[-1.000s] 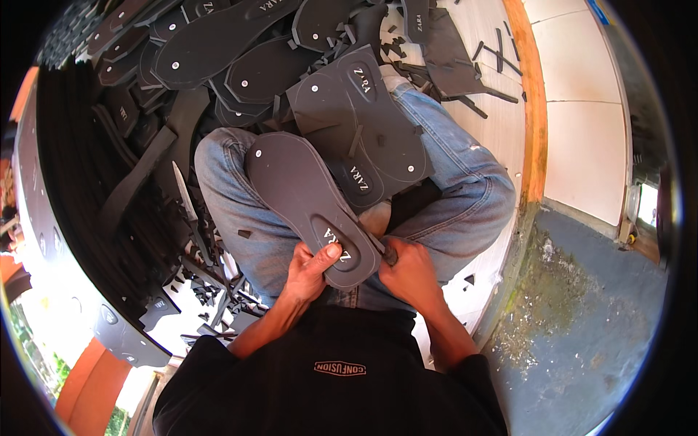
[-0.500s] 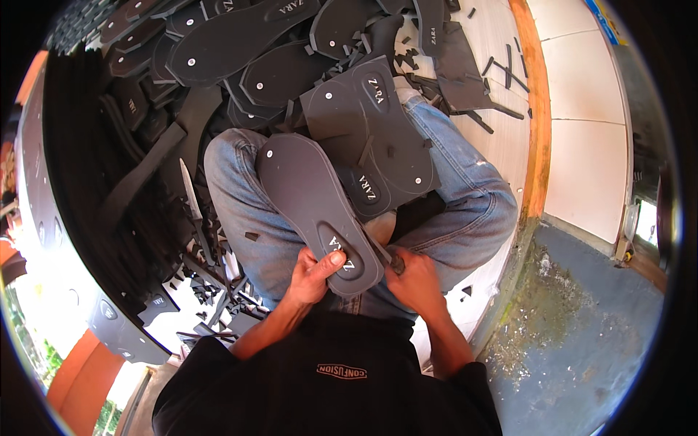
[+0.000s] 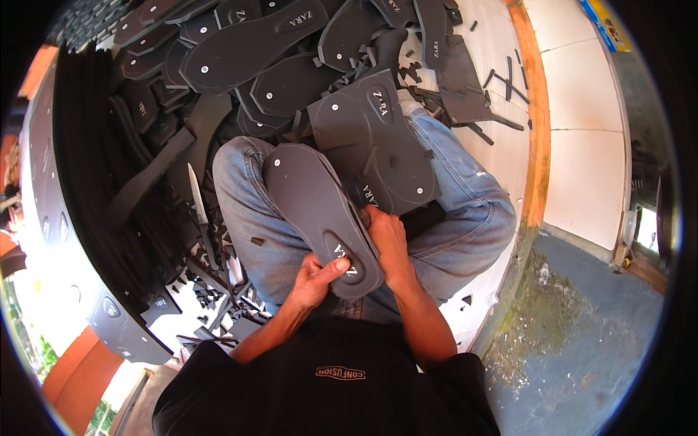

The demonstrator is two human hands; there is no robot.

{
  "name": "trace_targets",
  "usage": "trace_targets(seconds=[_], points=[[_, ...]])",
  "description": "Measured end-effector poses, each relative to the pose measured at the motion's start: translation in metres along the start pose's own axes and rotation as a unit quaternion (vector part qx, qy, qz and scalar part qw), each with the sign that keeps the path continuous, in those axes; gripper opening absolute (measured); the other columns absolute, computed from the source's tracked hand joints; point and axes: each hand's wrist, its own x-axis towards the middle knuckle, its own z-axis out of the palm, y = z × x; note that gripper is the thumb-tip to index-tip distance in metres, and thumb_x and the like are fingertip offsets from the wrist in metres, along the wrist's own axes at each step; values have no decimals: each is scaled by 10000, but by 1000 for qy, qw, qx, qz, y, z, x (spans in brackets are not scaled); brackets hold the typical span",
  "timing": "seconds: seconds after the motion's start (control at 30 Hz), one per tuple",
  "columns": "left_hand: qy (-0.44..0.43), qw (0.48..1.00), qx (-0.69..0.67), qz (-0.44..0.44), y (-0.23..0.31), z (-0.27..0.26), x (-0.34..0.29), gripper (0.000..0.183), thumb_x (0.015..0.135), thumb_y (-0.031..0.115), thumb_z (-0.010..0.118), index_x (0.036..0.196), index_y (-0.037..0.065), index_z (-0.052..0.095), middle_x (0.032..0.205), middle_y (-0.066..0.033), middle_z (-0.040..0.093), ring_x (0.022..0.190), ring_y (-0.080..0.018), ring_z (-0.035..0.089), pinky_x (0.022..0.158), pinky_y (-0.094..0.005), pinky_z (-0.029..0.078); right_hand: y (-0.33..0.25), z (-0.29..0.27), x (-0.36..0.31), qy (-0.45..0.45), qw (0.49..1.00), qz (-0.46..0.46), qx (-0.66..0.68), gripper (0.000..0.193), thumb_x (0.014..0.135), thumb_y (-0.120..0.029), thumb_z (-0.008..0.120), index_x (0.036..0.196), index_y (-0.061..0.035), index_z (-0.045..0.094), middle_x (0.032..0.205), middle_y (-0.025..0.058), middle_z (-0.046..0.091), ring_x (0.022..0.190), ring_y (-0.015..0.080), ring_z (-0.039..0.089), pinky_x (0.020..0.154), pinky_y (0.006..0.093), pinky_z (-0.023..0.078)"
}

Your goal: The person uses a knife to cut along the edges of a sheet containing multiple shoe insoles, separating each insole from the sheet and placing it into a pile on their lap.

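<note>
A dark grey shoe sole [image 3: 302, 192] with a raised heel pad slants over my lap, its wide end pointing away. My left hand [image 3: 313, 282] grips its heel end, thumb pressed on the pad. Along the sole's right edge, my right hand [image 3: 387, 242] is closed round the dark handle of what looks like a knife [image 3: 364, 216]; the fingers hide most of it. A sheet [image 3: 374, 145] of the same dark material, marked with sole outlines and pads, rests across my legs just beyond.
Many cut soles [image 3: 251, 47] are heaped beyond my knees. Left of my knee lies another knife [image 3: 196, 192], among dark offcuts [image 3: 218, 291]. Thin strips [image 3: 509, 80] are scattered at the right, beside a wooden edge [image 3: 539, 145]. Stacked dark sheets [image 3: 83, 182] stand on the left.
My right hand has moved away from me along the sole's right edge, from beside the heel to about mid-length. My left hand keeps its grip, and the sole has barely shifted.
</note>
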Motion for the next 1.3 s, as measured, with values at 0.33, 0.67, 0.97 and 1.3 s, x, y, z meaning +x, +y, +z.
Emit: trace_targets(seconds=[0.33,0.67,0.97,1.3], points=[[192,974,-120,-15,25,38,13,304,880,299,610,1027,36,571,861,-49,632,727,-131,621,649,-269,528,14,-8,-32,28,1000,-11,8,202,746,-205,629,776,-25,542,639,214,593,652,417,594,589,489,444],[230,972,-56,11,16,31,20,292,855,248,632,1037,31,564,847,-48,636,706,-138,622,641,-268,525,22,2,-35,-8,1000,-9,1,177,737,-172,611,802,-24,539,640,229,587,669,432,587,616,501,450],[234,970,-64,29,12,32,21,315,836,222,664,1048,5,578,922,-44,632,780,-129,607,715,-271,505,3,21,3,25,998,62,-20,154,768,-170,586,813,-27,550,680,234,604,716,440,595,648,505,448],[226,973,-41,19,10,18,17,308,833,211,661,1045,1,585,921,-39,629,801,-119,593,720,-257,483,7,2,-28,-15,999,29,-41,101,816,-93,488,809,-20,558,693,247,601,707,451,588,662,524,447]])
